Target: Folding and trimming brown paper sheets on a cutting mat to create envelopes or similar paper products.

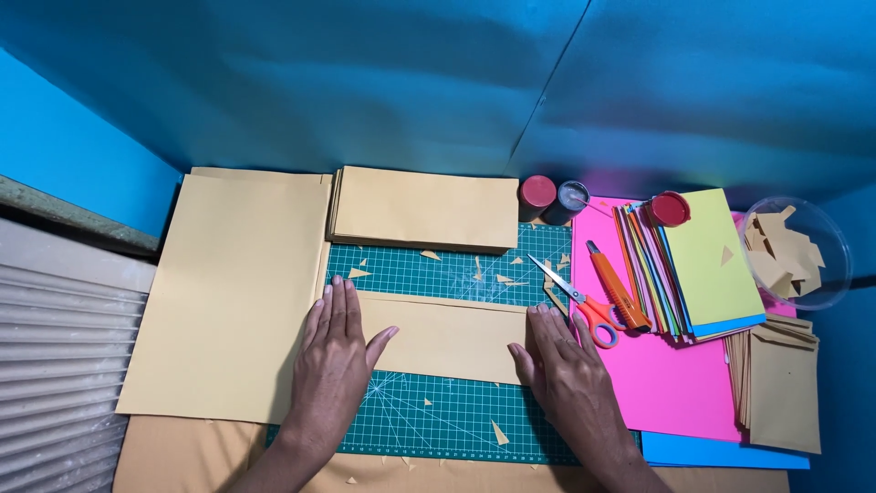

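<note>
Pressing flat: left hand (336, 351) and right hand (566, 365), fingers spread, gripping nothing, one on each end of a tan paper strip (447, 333) lying on the green cutting mat (438, 415). One pair of scissors (579, 301), one orange knife (618, 294), two jars (552, 198). Tan sheet stack (424, 208) count unreadable; forearms cut off by the frame.
</note>
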